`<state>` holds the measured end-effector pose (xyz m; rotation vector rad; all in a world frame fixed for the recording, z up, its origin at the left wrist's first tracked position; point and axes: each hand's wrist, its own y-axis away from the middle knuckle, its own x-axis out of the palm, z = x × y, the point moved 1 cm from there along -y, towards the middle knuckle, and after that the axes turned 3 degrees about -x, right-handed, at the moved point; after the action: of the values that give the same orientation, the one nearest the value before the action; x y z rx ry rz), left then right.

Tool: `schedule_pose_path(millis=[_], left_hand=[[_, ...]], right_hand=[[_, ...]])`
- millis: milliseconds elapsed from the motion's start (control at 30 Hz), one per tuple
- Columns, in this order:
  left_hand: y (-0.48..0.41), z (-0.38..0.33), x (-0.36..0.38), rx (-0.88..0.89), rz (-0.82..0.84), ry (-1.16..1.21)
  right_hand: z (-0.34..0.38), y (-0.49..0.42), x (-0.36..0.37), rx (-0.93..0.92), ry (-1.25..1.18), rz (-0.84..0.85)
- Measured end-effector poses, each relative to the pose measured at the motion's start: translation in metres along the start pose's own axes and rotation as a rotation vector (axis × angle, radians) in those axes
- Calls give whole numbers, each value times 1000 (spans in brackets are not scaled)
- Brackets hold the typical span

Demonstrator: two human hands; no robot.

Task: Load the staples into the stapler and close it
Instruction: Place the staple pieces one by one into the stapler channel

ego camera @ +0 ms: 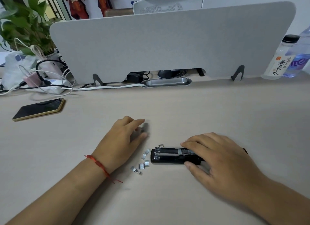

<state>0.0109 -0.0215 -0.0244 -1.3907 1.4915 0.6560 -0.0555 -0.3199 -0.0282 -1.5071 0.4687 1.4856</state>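
Note:
A small black stapler (169,156) lies open on the beige desk, its metal staple channel facing up. My right hand (216,159) rests over its right half, fingers on top and thumb against the near side, holding it down. Several short pieces of silver staple strip (141,164) lie scattered just left of the stapler, and one more sits at its far edge. My left hand (124,139), with a red string on the wrist, hovers left of and beyond the stapler. Its fingers are curled and blurred, and I cannot tell whether they pinch anything.
A phone (39,109) lies face up at the left. A grey divider panel (167,43) runs across the back, with a metal cable tray (167,82) below it. Cables, a power strip (53,87) and a plant (25,23) crowd the far left. Two water bottles (281,57) stand at the far right.

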Motion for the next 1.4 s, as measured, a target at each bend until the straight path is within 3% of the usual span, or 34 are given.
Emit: schedule_pose_path(millis=[300, 500, 700, 1133, 1400], left_hand=[[3, 1, -2, 27, -93, 48], [15, -7, -5, -19, -234, 329], [19, -8, -1, -19, -106, 432], [26, -5, -1, 25, -50, 611], [24, -7, -5, 33, -101, 547]], right_hand=[[3, -1, -1, -34, 60, -40], [1, 1, 0, -29, 69, -17], [1, 2, -1, -21, 65, -3], [2, 1, -3, -22, 80, 12], [0, 1, -2, -24, 83, 16]])
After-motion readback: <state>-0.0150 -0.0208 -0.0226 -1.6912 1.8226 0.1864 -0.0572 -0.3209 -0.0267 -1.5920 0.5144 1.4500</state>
